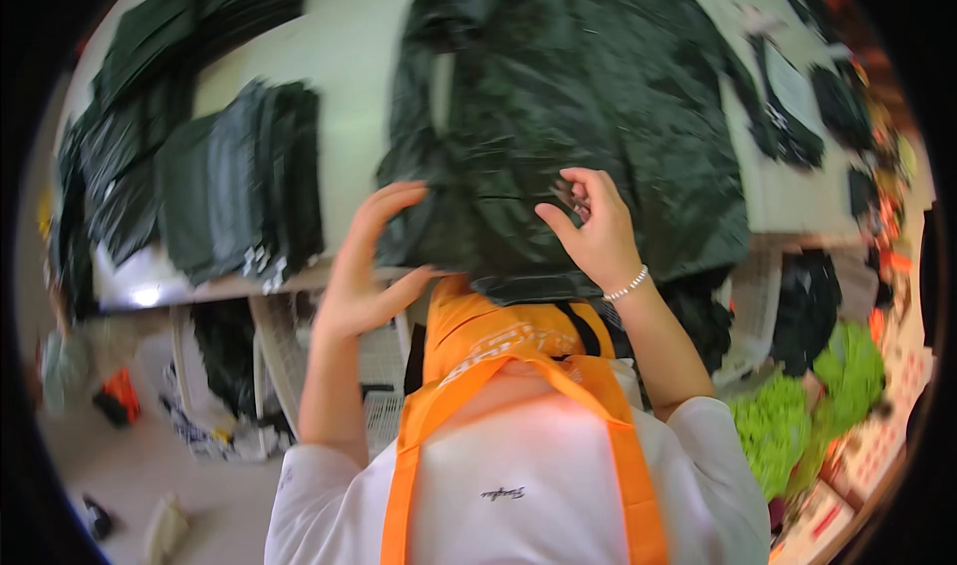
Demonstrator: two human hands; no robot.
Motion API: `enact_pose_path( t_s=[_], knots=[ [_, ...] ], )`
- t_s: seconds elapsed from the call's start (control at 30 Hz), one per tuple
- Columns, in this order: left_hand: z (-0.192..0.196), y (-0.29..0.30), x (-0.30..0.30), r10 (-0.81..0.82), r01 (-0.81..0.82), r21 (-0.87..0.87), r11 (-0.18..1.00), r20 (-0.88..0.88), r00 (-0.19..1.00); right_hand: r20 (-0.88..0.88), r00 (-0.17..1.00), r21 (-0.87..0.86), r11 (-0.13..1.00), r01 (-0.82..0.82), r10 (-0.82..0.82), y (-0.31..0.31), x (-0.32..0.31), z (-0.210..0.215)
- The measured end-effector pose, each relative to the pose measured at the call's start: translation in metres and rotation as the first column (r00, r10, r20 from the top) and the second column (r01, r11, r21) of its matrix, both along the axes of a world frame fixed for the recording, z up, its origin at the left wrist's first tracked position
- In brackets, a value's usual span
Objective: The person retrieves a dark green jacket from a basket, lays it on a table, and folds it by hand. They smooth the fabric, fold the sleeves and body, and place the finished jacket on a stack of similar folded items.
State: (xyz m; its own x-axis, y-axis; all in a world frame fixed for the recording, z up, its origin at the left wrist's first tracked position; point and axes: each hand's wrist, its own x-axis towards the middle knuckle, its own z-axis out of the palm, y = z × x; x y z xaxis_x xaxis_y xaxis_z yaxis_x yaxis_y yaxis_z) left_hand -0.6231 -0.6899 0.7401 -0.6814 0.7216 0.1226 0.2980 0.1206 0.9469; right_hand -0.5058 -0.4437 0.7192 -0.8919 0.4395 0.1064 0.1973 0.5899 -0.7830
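A large dark green garment in a glossy clear plastic bag lies on the pale table, its near edge hanging over the table's front. My left hand holds that near edge on the left, fingers curled over the bag. My right hand, a bead bracelet on its wrist, pinches the bag near the middle of the front edge. I wear a white shirt and an orange apron.
Stacks of folded dark bagged garments sit on the left of the table, more at the far left. Bright green items and boxes lie on the floor at right. A white wire rack stands under the table.
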Motion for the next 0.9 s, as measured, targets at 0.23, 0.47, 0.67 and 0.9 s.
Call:
enact_pose_path(
  t_s=[0.23, 0.47, 0.67, 0.9],
  knots=[
    [-0.081, 0.152, 0.074, -0.035, 0.035, -0.147, 0.989, 0.002, 0.999, 0.284, 0.814, 0.430, 0.826, 0.365, -0.507, 0.212, 0.127, -0.104],
    [-0.137, 0.330, 0.170, -0.172, -0.071, -0.462, 0.884, -0.462, 0.870, 0.177, 0.699, 0.275, 0.717, 0.641, -0.693, 0.411, 0.203, -0.112],
    [-0.164, 0.337, 0.182, -0.291, -0.137, -0.704, 0.696, -0.452, 0.843, 0.266, 0.550, -0.471, 0.391, 0.791, -0.792, 0.585, 0.225, -0.167],
    [-0.144, 0.360, 0.187, -0.325, -0.160, -0.774, 0.613, -0.431, 0.842, 0.136, 0.502, -0.928, 0.068, 0.367, -0.854, 0.655, 0.158, -0.160]
  ],
)
